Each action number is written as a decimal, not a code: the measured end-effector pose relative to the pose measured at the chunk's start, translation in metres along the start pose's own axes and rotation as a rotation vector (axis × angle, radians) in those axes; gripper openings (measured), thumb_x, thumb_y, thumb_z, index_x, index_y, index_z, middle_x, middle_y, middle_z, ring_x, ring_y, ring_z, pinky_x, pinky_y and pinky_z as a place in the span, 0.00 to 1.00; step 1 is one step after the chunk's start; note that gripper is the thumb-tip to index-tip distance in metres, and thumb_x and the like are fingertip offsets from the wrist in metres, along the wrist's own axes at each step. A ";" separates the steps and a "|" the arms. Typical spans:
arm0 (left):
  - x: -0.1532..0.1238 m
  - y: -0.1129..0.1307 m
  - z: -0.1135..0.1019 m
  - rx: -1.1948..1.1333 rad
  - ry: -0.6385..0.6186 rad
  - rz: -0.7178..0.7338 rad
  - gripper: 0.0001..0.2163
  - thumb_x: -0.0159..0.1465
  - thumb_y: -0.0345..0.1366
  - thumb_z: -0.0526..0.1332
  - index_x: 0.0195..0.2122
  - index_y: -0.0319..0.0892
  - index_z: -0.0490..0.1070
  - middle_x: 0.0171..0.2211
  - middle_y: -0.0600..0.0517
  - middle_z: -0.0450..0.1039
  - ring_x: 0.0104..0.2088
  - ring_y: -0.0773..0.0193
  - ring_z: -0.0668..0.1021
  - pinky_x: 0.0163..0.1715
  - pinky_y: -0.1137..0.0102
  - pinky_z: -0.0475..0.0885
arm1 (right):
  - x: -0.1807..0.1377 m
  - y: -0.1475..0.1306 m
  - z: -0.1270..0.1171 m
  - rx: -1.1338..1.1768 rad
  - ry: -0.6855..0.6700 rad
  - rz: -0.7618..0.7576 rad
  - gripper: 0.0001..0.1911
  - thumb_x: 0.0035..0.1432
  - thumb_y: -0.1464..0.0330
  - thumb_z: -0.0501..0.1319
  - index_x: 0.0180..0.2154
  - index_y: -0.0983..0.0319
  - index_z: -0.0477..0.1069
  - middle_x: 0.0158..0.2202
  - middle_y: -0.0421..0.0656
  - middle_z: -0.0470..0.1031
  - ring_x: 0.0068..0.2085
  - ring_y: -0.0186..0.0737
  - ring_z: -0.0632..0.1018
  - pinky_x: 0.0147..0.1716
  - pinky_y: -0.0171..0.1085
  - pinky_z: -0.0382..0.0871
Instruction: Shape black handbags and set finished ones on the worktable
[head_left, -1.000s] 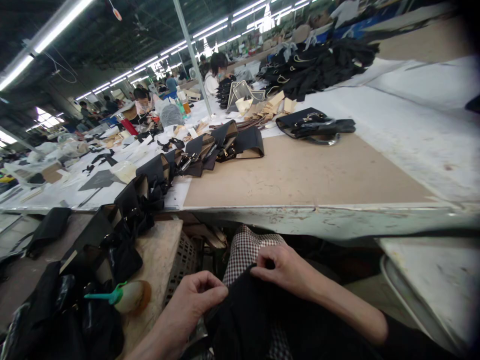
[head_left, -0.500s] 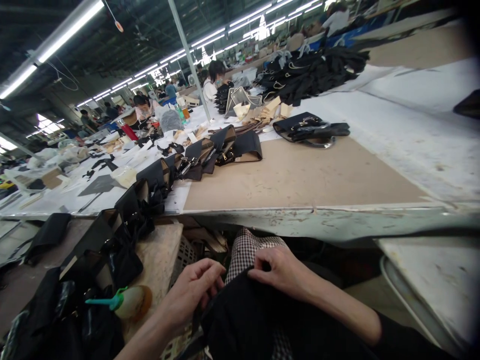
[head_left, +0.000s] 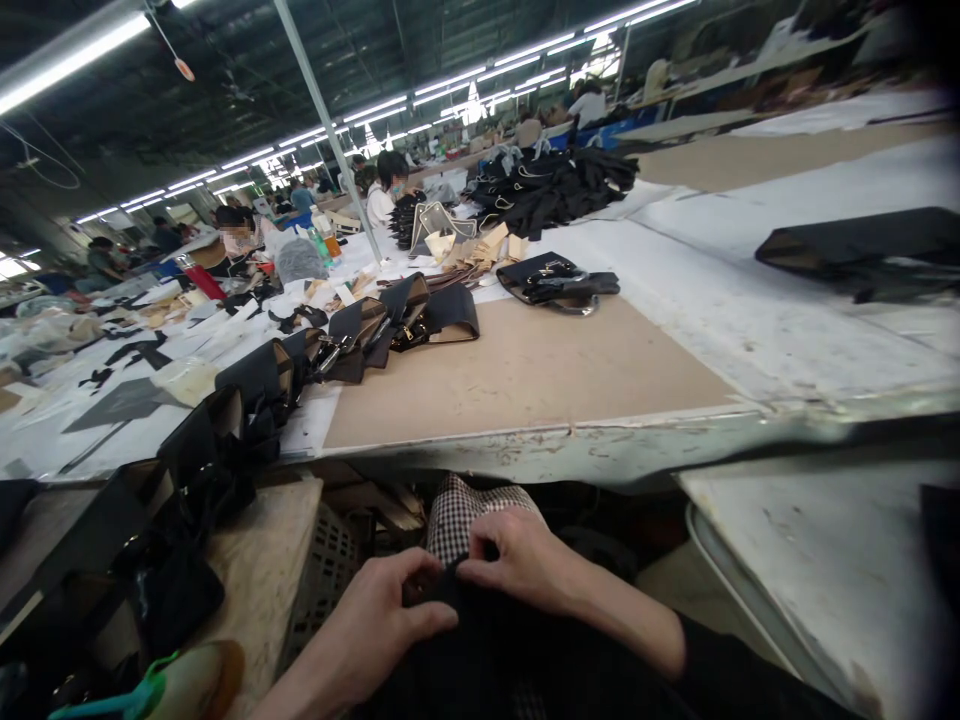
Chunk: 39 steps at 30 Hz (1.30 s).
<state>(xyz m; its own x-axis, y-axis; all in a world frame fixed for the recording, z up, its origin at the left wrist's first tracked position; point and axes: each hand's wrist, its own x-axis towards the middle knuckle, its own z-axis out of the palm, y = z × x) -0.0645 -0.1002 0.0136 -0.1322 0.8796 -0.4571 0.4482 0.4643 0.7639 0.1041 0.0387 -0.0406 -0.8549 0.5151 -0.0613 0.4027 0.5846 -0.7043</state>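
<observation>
**Two hands now meet at one edge of the black piece**

Both hands have closed the gap vs. a sec ago: left hand point(head_left: 390, 610) has slid in toward right hand point(head_left: 517, 565), so fingertips nearly touch at the top edge of the black fabric piece point(head_left: 495, 660) on the lap. Half a sec back the left fingers were looser and further off; now thumb & forefinger look pinched on the edge. Right hand is curled, knuckles up, fingertips pressed down into the same edge. Judging from that, work has narrowed to one small spot on the edge, w/ both hands gripping it rather than just steadying it. Head has also dipped & turned, so the view shifts; the lap item itself hasn't moved off the lap.

Black fabric piece: matte, dark, soft-looking, draped over the black-and-white checked cloth point(head_left: 465, 505) on the knees, below the front lip of the long pale work surface point(head_left: 570, 455). Detail at the pinch is too dark to tell.

Nearby: row of black open-top handbags point(head_left: 360, 335) on the surface to the left, a flat black handbag with metal fittings point(head_left: 559, 282) further back, green-spouted squeeze bottle point(head_left: 161, 685) at bottom left.
</observation>
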 end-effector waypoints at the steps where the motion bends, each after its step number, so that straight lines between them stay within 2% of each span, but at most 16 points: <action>1: 0.003 -0.002 0.001 -0.008 -0.020 -0.007 0.10 0.59 0.36 0.67 0.41 0.41 0.79 0.31 0.55 0.74 0.33 0.63 0.72 0.32 0.73 0.63 | 0.000 0.001 -0.001 0.009 -0.004 -0.007 0.08 0.54 0.65 0.69 0.26 0.61 0.77 0.27 0.40 0.80 0.33 0.40 0.77 0.33 0.35 0.59; 5: 0.011 -0.010 0.002 -0.064 -0.038 -0.018 0.08 0.58 0.34 0.66 0.38 0.38 0.78 0.27 0.56 0.71 0.29 0.66 0.68 0.30 0.72 0.60 | 0.000 0.004 -0.006 0.057 -0.033 -0.051 0.06 0.56 0.67 0.67 0.28 0.61 0.77 0.29 0.40 0.81 0.33 0.39 0.78 0.34 0.34 0.60; 11: 0.015 -0.014 0.001 -0.278 -0.114 -0.032 0.09 0.57 0.34 0.67 0.39 0.36 0.77 0.29 0.55 0.73 0.30 0.66 0.70 0.31 0.72 0.61 | 0.001 0.004 -0.006 0.070 -0.017 0.011 0.07 0.52 0.67 0.68 0.25 0.61 0.74 0.26 0.39 0.79 0.30 0.38 0.76 0.30 0.34 0.59; 15: 0.016 -0.013 0.002 -0.324 -0.152 -0.033 0.10 0.57 0.34 0.68 0.39 0.36 0.77 0.30 0.54 0.73 0.31 0.66 0.70 0.32 0.72 0.62 | -0.001 0.011 -0.003 0.114 0.026 -0.018 0.09 0.51 0.68 0.70 0.26 0.61 0.70 0.26 0.37 0.77 0.29 0.36 0.74 0.29 0.33 0.58; 17: 0.016 -0.013 0.002 -0.334 -0.165 -0.036 0.10 0.57 0.34 0.68 0.39 0.37 0.77 0.30 0.55 0.73 0.31 0.66 0.70 0.32 0.72 0.62 | -0.003 0.015 -0.004 0.184 0.012 -0.063 0.08 0.53 0.68 0.70 0.29 0.61 0.72 0.30 0.37 0.79 0.32 0.36 0.76 0.32 0.32 0.61; 19: 0.015 -0.013 0.002 -0.337 -0.176 -0.040 0.10 0.57 0.35 0.68 0.40 0.37 0.77 0.30 0.55 0.73 0.30 0.66 0.70 0.32 0.72 0.61 | -0.005 0.019 -0.005 0.261 -0.006 -0.110 0.08 0.55 0.68 0.71 0.36 0.59 0.75 0.33 0.37 0.81 0.35 0.38 0.79 0.36 0.32 0.64; 22: 0.014 -0.012 0.003 -0.329 -0.174 -0.040 0.11 0.58 0.36 0.68 0.40 0.37 0.77 0.29 0.55 0.73 0.30 0.66 0.70 0.32 0.71 0.61 | -0.008 0.021 -0.008 0.290 -0.026 -0.148 0.17 0.55 0.66 0.72 0.47 0.57 0.75 0.35 0.37 0.82 0.37 0.39 0.81 0.38 0.33 0.67; 25: 0.013 -0.012 0.005 -0.318 -0.167 -0.043 0.11 0.58 0.37 0.68 0.40 0.37 0.77 0.30 0.54 0.73 0.30 0.65 0.70 0.32 0.71 0.62 | -0.009 0.020 -0.010 0.171 -0.057 -0.209 0.17 0.54 0.60 0.73 0.46 0.55 0.79 0.38 0.39 0.83 0.40 0.42 0.81 0.40 0.34 0.67; 27: 0.013 -0.012 0.007 -0.292 -0.160 -0.029 0.11 0.58 0.37 0.68 0.40 0.37 0.77 0.30 0.54 0.73 0.31 0.65 0.70 0.32 0.71 0.62 | -0.010 0.018 -0.010 0.080 -0.071 -0.265 0.12 0.57 0.58 0.71 0.42 0.55 0.81 0.38 0.40 0.82 0.42 0.42 0.80 0.41 0.34 0.66; 30: 0.012 -0.012 0.008 -0.226 -0.153 0.002 0.10 0.59 0.36 0.67 0.40 0.38 0.77 0.30 0.55 0.73 0.32 0.64 0.70 0.32 0.71 0.62 | -0.010 0.017 -0.007 0.033 -0.072 -0.290 0.08 0.61 0.60 0.68 0.37 0.56 0.82 0.36 0.39 0.81 0.40 0.39 0.80 0.39 0.33 0.64; 34: 0.010 -0.001 0.006 -0.056 -0.150 0.054 0.09 0.62 0.37 0.65 0.41 0.40 0.76 0.33 0.55 0.74 0.34 0.62 0.72 0.34 0.71 0.63 | -0.007 0.013 -0.004 0.061 -0.093 -0.230 0.03 0.58 0.64 0.71 0.35 0.56 0.83 0.33 0.36 0.81 0.37 0.37 0.79 0.36 0.31 0.64; 36: 0.011 0.009 0.005 0.102 -0.133 0.095 0.14 0.60 0.38 0.68 0.46 0.44 0.75 0.35 0.54 0.75 0.37 0.60 0.74 0.35 0.71 0.64 | -0.003 0.008 -0.005 0.075 -0.117 -0.189 0.03 0.56 0.65 0.71 0.35 0.56 0.83 0.32 0.36 0.82 0.37 0.38 0.80 0.36 0.32 0.65; 39: 0.023 0.022 0.009 0.234 -0.142 0.139 0.27 0.54 0.43 0.73 0.54 0.46 0.71 0.43 0.52 0.78 0.43 0.53 0.76 0.40 0.69 0.65 | -0.001 0.001 -0.020 0.091 -0.173 -0.197 0.05 0.58 0.67 0.69 0.37 0.57 0.83 0.35 0.37 0.83 0.38 0.39 0.81 0.38 0.32 0.67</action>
<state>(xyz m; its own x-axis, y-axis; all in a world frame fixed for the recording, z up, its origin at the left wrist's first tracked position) -0.0495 -0.0705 0.0151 0.0625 0.9019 -0.4273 0.6467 0.2895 0.7057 0.1116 0.0511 -0.0271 -0.9602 0.2775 -0.0314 0.1988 0.6001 -0.7749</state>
